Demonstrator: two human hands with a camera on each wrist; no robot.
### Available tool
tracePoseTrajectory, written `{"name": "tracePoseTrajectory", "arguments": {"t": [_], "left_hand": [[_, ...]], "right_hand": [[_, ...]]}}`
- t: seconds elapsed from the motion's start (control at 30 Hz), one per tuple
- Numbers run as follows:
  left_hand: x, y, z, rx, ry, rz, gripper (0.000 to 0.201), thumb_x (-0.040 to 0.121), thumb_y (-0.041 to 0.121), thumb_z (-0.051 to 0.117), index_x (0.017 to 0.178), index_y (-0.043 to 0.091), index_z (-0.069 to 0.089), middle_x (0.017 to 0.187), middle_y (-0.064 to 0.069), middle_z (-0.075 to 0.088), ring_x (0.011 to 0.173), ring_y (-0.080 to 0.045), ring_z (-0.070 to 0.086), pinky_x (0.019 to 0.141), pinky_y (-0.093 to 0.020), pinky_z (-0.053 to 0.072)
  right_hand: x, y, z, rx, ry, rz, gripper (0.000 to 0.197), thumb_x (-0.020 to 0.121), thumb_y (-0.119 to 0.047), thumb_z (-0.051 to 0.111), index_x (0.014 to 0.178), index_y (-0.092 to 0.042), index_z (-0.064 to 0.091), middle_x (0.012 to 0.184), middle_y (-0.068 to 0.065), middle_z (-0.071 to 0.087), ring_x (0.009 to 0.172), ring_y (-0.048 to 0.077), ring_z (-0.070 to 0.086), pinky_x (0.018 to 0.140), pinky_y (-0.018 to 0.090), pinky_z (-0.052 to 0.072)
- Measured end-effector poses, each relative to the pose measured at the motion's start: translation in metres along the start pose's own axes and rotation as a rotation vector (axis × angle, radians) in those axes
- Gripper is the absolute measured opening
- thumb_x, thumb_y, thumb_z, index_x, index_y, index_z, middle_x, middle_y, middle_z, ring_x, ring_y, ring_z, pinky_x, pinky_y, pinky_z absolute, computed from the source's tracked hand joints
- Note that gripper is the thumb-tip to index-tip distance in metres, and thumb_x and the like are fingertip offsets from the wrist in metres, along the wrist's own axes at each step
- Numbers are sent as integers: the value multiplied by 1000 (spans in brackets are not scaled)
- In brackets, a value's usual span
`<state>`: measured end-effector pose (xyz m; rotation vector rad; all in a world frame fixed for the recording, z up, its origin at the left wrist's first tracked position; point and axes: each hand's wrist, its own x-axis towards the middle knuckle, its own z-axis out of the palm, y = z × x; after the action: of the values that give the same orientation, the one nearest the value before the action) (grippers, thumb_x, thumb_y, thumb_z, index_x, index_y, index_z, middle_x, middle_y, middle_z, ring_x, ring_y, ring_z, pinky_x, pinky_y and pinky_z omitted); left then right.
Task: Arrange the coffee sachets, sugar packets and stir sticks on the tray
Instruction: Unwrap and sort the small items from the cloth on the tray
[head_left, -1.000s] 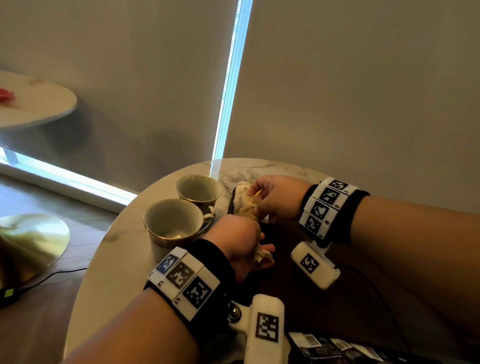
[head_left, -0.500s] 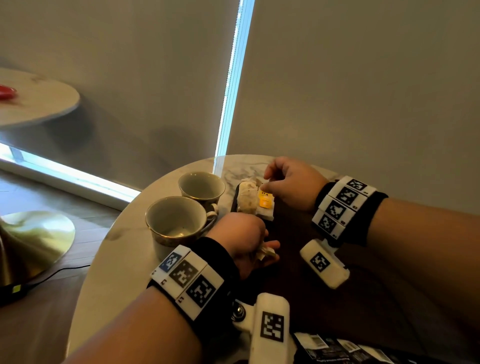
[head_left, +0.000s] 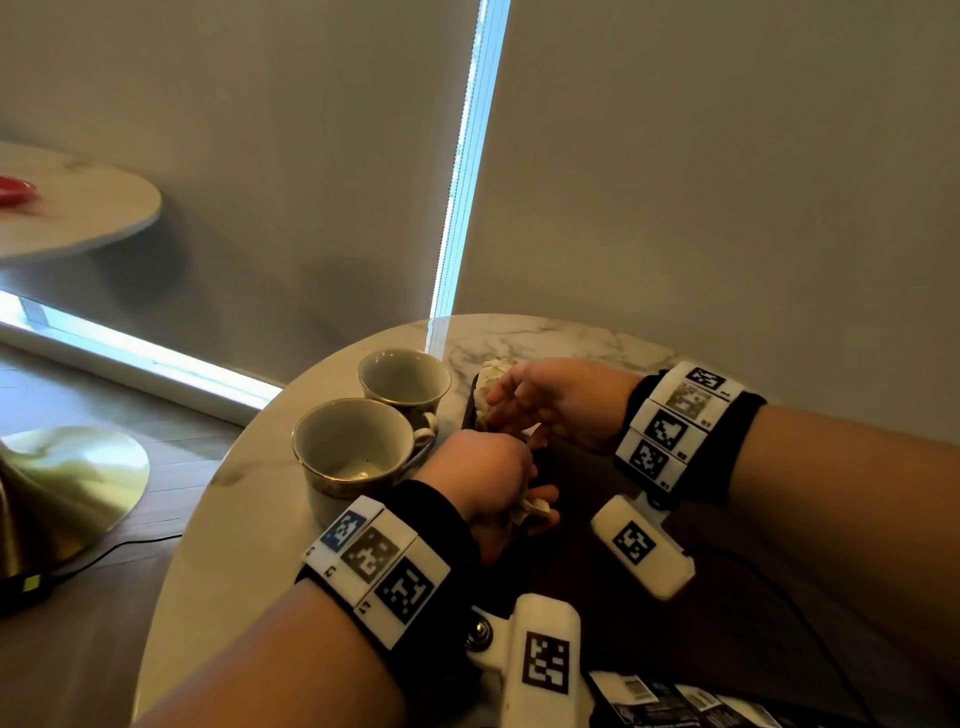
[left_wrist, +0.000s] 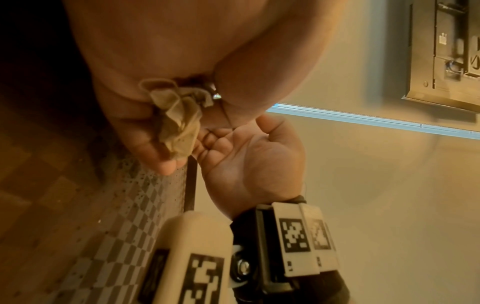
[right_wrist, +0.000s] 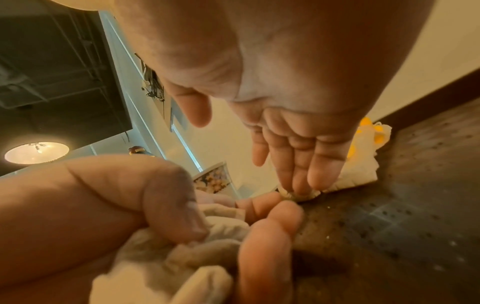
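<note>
My left hand (head_left: 519, 493) hovers over the near left part of the dark tray (head_left: 597, 525) and grips a crumpled bunch of pale sugar packets (left_wrist: 179, 121). My right hand (head_left: 501, 410) is just beyond it at the tray's far left corner. Its fingers (right_wrist: 322, 170) are straight, and their tips press on a pale packet (right_wrist: 298, 194) lying on the tray. More white packets with yellow marks (right_wrist: 363, 164) lie behind those fingers. Black coffee sachets (head_left: 670, 701) lie at the near edge of the head view. I see no stir sticks.
Two gold-rimmed cups (head_left: 358, 452) (head_left: 402, 382) stand on the round marble table (head_left: 234, 545), close to the left of the tray and my left hand. A dark cable (head_left: 779, 603) crosses the right side. A second round table (head_left: 78, 208) stands far left.
My right hand, lifted off the packets half a second ago, has come back down onto them and closer to my left hand. The left hand has kept its grip and barely moved.
</note>
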<state>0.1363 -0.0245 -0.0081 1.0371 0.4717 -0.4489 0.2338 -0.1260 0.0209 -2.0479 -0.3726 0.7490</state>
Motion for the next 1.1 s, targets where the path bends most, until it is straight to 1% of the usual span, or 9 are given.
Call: {"name": "tracePoseTrajectory", "arguments": {"t": [0.17, 0.27, 0.33, 0.43, 0.5, 0.6, 0.73, 0.9, 1.1], "left_hand": [[5, -3, 0, -113, -53, 107, 29, 96, -3, 33, 105, 13, 56, 115, -17, 53, 90, -30, 65, 69, -39, 56], [7, -1, -2, -276, -112, 158, 32, 95, 10, 37, 118, 2, 56, 100, -18, 56, 80, -29, 62, 68, -42, 55], [8, 0, -3, -381, -147, 187, 34, 95, 18, 38, 119, -1, 53, 86, -17, 55, 76, -29, 59, 72, -43, 54], [6, 2, -1, -480, -195, 223, 46, 93, 19, 40, 131, -5, 50, 109, -24, 61, 94, -34, 62, 77, -46, 57], [3, 2, 1, -506, -218, 244, 43, 92, 17, 41, 126, -6, 51, 107, -25, 62, 83, -35, 66, 72, -44, 58], [4, 1, 2, -487, -199, 245, 40, 93, 17, 41, 125, -6, 51, 102, -23, 58, 72, -30, 62, 68, -41, 55], [8, -2, -2, -394, -193, 215, 44, 93, 20, 48, 131, -1, 52, 120, -24, 63, 91, -33, 66, 72, -47, 60], [7, -3, 0, -217, -155, 257, 31, 93, 19, 57, 121, 6, 59, 96, -17, 64, 76, -22, 63, 53, -31, 56], [12, -5, 1, -135, -129, 251, 22, 97, 16, 61, 118, 8, 61, 93, -17, 61, 72, -18, 59, 47, -22, 51]], "right_hand": [[-2, -3, -8, -33, 108, -81, 24, 95, -4, 38, 96, -10, 61, 89, 10, 67, 75, 19, 61, 58, 29, 44], [-16, 1, -18, -143, 186, -203, 4, 89, -13, 61, 92, -14, 64, 80, 5, 64, 69, 16, 57, 55, 29, 42], [-32, 6, -22, -188, 136, -240, 20, 75, -26, 72, 92, -17, 67, 83, 6, 67, 74, 18, 60, 61, 31, 47], [-51, 11, -23, -247, 2, -214, 32, 66, -26, 85, 95, -21, 71, 100, 7, 73, 91, 23, 70, 84, 38, 58], [-58, 14, -22, -331, 4, -190, 33, 68, -20, 89, 97, -22, 73, 101, 3, 74, 96, 22, 71, 91, 43, 58], [-63, 17, -20, -371, 73, -215, 19, 77, -12, 84, 91, -19, 73, 95, 4, 76, 93, 23, 73, 91, 42, 58], [-66, 19, -22, -104, 127, -236, 12, 85, 2, 71, 90, -9, 67, 81, 8, 74, 72, 19, 72, 68, 30, 57], [-61, 21, -26, 7, 263, -266, 20, 86, 8, 65, 85, -12, 63, 77, 6, 68, 62, 15, 62, 56, 28, 47], [-59, 23, -26, 129, 291, -242, 17, 91, 7, 61, 91, -10, 64, 78, 8, 69, 60, 14, 61, 51, 24, 45]]}}
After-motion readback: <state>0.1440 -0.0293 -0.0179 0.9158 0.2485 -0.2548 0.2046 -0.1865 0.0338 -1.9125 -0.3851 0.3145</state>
